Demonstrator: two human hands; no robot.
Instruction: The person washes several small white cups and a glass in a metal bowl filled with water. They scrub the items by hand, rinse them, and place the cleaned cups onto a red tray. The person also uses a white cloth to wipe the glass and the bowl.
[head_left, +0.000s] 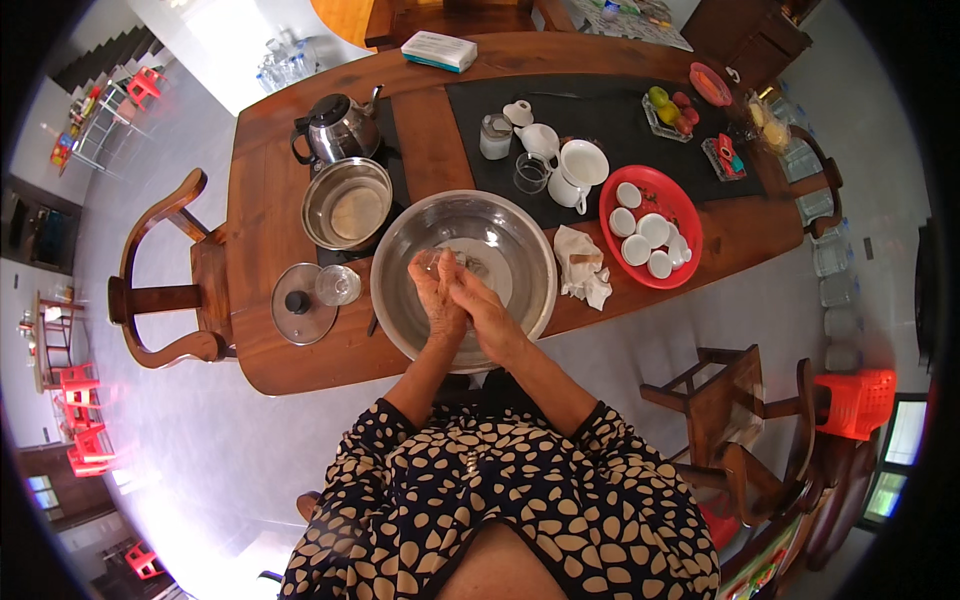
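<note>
Both my hands meet over a wide stainless steel basin that holds some water. My left hand is curled around what looks like a small clear glass cup, largely hidden by the fingers. My right hand presses against the left with its fingers beside the cup; whether it grips the cup is hidden. Left of the basin, another clear glass rests at the edge of a glass pot lid with a black knob. Crumpled white tissue lies right of the basin.
Behind the basin are an open steel pot and a kettle. White teaware and a lidded glass jar stand on the dark mat. Several white cups fill a red tray. Wooden chairs flank the table.
</note>
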